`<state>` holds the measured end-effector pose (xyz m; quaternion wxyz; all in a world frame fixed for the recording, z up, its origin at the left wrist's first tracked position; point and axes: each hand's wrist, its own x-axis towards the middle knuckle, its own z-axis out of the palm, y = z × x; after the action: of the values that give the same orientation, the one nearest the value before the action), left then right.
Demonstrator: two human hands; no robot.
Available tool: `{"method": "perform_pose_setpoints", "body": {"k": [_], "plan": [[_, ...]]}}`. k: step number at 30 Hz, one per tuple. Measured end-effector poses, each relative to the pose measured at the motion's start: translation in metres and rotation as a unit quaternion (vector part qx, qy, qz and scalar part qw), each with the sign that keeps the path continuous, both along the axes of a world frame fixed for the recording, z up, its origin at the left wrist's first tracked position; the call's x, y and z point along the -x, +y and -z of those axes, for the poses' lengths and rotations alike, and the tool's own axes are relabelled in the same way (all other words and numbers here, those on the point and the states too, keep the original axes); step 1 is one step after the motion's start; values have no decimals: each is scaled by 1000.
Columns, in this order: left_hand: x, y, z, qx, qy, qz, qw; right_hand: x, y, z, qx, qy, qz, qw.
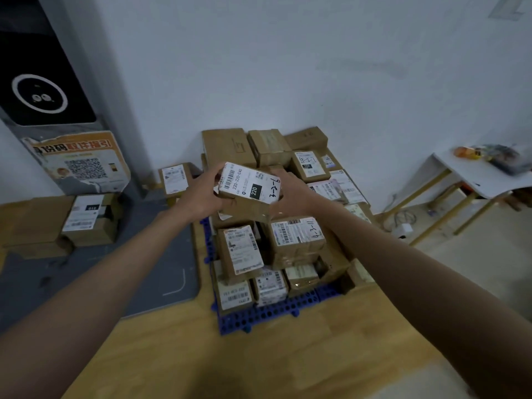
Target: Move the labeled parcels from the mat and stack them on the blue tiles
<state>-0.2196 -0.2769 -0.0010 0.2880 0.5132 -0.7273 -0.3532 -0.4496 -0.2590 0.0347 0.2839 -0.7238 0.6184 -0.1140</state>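
Both hands hold one brown cardboard parcel (248, 191) with a white label marked "220" above the stack. My left hand (201, 191) grips its left side and my right hand (290, 194) grips its right side. Below it, several labeled parcels (296, 237) are piled on the blue tiles (270, 312), whose perforated front edge shows. On the grey mat (95, 283) to the left sit a labeled parcel (86, 217) and, farther back, another one (174, 180).
A grey kiosk with a dark screen and a QR poster (83, 165) stands at the left. The white wall runs behind the stack. A white table with yellow legs (472, 180) is at the right, with cables and a white plug on the floor under it.
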Motion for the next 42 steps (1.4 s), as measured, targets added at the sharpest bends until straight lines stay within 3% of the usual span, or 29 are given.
{"method": "perform_pose_setpoints", "body": {"k": [8, 13, 19, 25, 42], "plan": [[73, 10, -17, 6, -30, -29, 999, 73, -6, -11, 36, -13, 12, 999], [130, 14, -10, -16, -136, -25, 990, 132, 2, -12, 46, -22, 83, 995], [190, 20, 17, -96, -302, 79, 945, 177, 16, 12, 0, 0, 157, 988], [211, 28, 49, -131, -408, 110, 897, 182, 25, 44, -21, 36, 169, 985], [209, 24, 51, -137, -457, 122, 870, 178, 28, 95, -53, 37, 153, 986]]}}
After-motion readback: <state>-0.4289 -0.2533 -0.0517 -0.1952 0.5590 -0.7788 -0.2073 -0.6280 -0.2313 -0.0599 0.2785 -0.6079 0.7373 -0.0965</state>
